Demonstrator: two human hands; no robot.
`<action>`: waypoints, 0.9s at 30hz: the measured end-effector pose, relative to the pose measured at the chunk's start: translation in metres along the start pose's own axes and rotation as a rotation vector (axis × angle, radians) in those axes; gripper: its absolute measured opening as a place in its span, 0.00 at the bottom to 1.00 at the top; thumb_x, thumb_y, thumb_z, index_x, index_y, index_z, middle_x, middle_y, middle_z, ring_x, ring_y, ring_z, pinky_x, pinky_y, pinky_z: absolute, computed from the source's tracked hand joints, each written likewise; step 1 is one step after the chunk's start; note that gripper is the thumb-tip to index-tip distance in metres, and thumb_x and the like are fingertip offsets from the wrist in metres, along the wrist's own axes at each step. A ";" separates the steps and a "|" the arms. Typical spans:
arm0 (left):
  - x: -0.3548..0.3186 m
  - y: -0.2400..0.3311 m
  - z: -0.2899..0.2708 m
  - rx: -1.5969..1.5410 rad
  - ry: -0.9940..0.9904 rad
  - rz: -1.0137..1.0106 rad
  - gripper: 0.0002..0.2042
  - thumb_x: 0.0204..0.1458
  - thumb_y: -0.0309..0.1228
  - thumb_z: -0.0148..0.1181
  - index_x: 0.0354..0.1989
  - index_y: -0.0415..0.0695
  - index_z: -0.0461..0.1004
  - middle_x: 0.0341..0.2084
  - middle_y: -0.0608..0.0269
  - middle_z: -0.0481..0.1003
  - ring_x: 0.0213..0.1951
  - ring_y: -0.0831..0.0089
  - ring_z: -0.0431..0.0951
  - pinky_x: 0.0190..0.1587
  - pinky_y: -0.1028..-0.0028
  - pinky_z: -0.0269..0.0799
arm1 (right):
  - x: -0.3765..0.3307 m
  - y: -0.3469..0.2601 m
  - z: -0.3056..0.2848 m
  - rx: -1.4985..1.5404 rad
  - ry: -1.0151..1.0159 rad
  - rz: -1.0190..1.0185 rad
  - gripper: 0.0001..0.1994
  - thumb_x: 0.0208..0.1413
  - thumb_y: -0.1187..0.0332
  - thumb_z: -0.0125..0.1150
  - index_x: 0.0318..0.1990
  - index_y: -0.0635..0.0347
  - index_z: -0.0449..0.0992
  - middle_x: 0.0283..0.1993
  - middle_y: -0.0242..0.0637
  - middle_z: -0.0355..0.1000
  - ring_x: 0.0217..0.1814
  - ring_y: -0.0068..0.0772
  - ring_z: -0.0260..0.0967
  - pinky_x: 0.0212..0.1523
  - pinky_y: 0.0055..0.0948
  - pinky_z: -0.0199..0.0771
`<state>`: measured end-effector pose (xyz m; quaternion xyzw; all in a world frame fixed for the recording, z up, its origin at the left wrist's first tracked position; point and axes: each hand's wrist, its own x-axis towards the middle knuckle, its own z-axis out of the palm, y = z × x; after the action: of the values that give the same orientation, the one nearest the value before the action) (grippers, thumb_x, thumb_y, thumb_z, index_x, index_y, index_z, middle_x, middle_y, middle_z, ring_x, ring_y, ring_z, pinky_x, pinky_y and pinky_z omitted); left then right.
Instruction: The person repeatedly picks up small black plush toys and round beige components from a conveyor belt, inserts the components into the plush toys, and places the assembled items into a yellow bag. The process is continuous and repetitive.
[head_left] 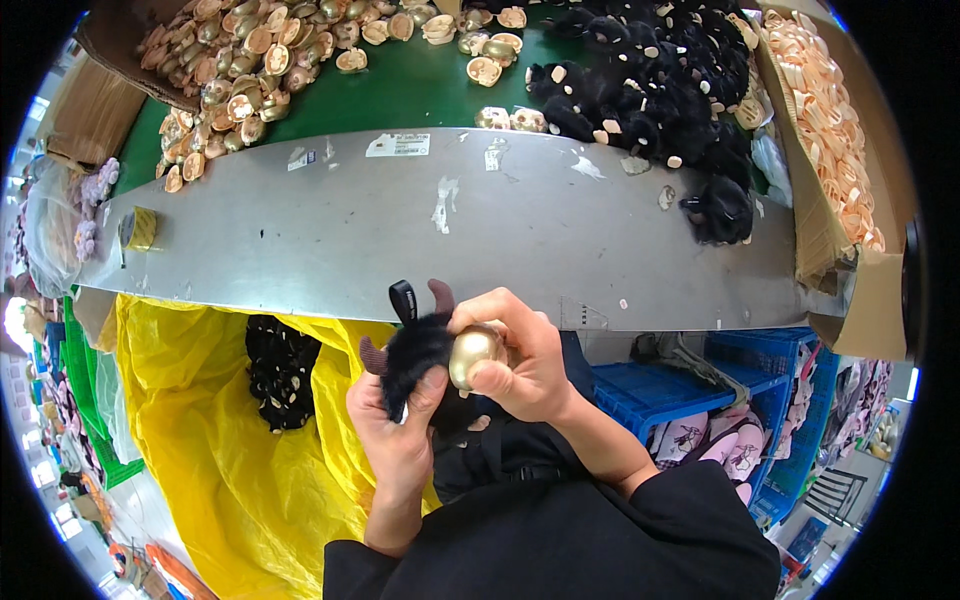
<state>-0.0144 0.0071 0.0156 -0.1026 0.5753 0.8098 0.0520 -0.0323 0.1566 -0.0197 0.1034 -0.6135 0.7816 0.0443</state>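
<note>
A black furry plush piece (418,352) with brown ribbed horns and a black loop tag is gripped in my left hand (395,430), thumb pressed against its lower side. My right hand (525,355) holds a shiny gold rounded shell (477,355) between thumb and fingers. The shell meets the right side of the plush piece, and my right fingertips reach the fur as well. How the two parts join is hidden by fur and fingers. Both hands are just in front of the grey metal table edge (350,270).
Gold and peach shells (240,95) are heaped at the far left on a green surface (400,85). Black plush pieces (640,80) pile up at the far right, beside a carton of peach parts (820,130). A yellow bag (200,420) opens at left; a blue crate (640,400) stands right.
</note>
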 end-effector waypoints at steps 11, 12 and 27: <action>0.003 -0.004 0.005 0.007 -0.053 0.034 0.10 0.55 0.19 0.67 0.45 0.36 0.79 0.36 0.70 0.77 0.40 0.81 0.75 0.47 0.80 0.70 | -0.001 0.005 -0.003 -0.338 0.189 -0.186 0.26 0.54 0.48 0.73 0.44 0.61 0.71 0.27 0.32 0.71 0.23 0.20 0.66 0.25 0.20 0.66; 0.005 -0.003 0.005 0.015 -0.043 0.056 0.10 0.55 0.19 0.66 0.45 0.36 0.78 0.36 0.71 0.77 0.40 0.81 0.75 0.48 0.80 0.69 | 0.004 0.005 -0.003 -0.415 0.216 -0.262 0.26 0.53 0.48 0.74 0.43 0.62 0.71 0.27 0.33 0.71 0.22 0.22 0.67 0.25 0.21 0.67; 0.007 -0.006 0.007 0.208 -0.015 0.180 0.08 0.60 0.24 0.61 0.46 0.36 0.75 0.36 0.66 0.76 0.38 0.83 0.72 0.41 0.81 0.71 | 0.014 0.035 0.008 -0.696 0.378 -0.378 0.27 0.65 0.48 0.59 0.44 0.71 0.78 0.33 0.44 0.78 0.32 0.36 0.77 0.36 0.31 0.76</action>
<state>-0.0212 0.0153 0.0109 -0.0385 0.6625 0.7481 -0.0062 -0.0522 0.1396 -0.0479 0.0479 -0.7916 0.5116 0.3305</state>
